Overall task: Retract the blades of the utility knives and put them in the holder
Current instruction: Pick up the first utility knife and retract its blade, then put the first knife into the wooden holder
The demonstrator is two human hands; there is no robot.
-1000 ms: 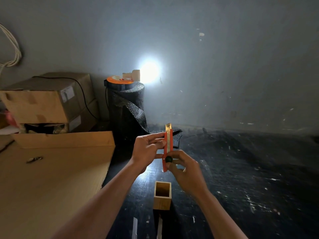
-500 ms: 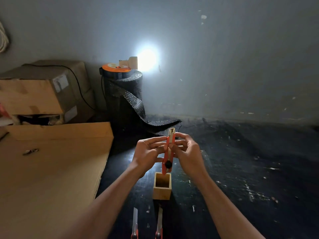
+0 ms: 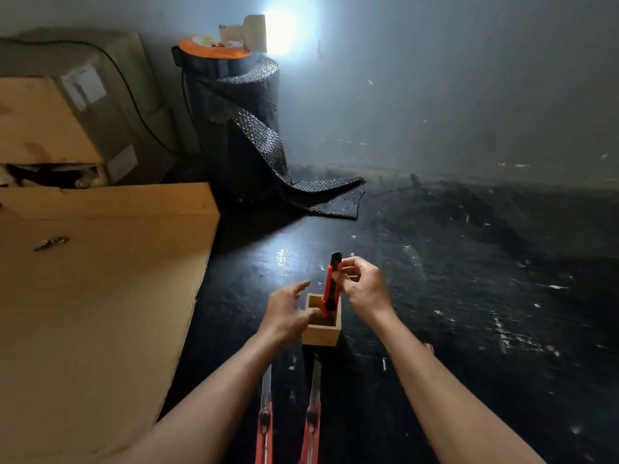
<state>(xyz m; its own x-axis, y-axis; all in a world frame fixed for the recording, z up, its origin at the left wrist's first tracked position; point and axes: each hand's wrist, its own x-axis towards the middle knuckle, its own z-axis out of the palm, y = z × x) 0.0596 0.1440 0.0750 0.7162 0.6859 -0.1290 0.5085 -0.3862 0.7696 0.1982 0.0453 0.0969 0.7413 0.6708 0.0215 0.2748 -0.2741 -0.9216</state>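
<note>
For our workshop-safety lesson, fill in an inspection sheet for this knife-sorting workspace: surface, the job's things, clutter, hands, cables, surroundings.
Surface: dark, scuffed glossy floor with pale flecks.
Job's things: square wooden holder stands upright; one red utility knife stands in it, no blade showing at its top; two more red utility knives lie nearer the person, blades extended.
Clutter: flat brown cardboard sheet with a small metal object on it.
Hands: right hand pinches the standing knife; left hand open, touching the holder.
Cables: black cable over stacked cardboard boxes.
Surroundings: black bubble-wrap roll, grey wall, bright lamp.
</note>
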